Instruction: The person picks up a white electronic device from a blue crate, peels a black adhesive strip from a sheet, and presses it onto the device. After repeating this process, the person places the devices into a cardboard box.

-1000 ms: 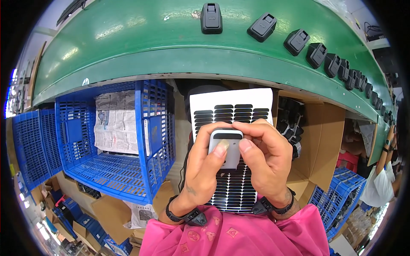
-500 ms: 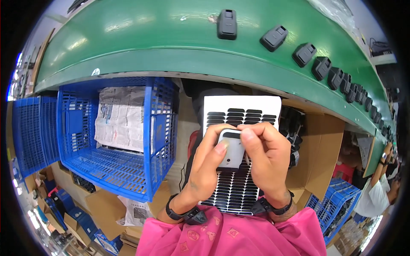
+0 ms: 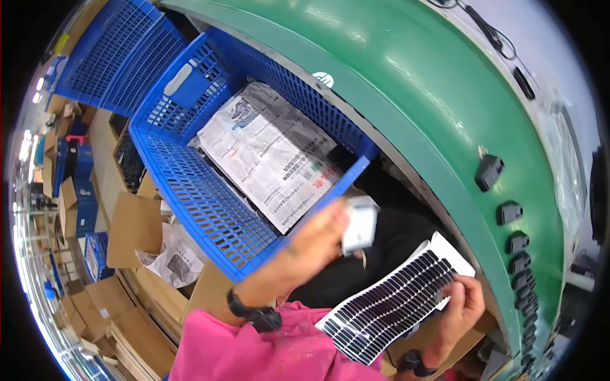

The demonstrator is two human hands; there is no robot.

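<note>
My left hand [image 3: 318,230], blurred by motion, is closed round a small light-grey plastic housing [image 3: 361,223]. It is beside the near right rim of a blue plastic crate [image 3: 190,206], in which sheets of newspaper [image 3: 273,149] lie flat. Across my lap slants a white sheet of black oblong stickers [image 3: 394,298], bent along its length. My right hand [image 3: 465,305] is at the sheet's right edge, fingers curled and fingertips pressed on it. Whether a loose sticker is between those fingertips is too small to see.
A green bench [image 3: 413,95] curves along the far and right side, carrying a row of black devices [image 3: 509,213]. Another blue crate [image 3: 121,54] stands at the far left. Open cardboard boxes [image 3: 135,232] stand on the left, one with crumpled paper [image 3: 181,257].
The view has swung left. My right hand has let go of the housing and moved to the sticker sheet. My left hand has carried the housing toward the blue crate.
</note>
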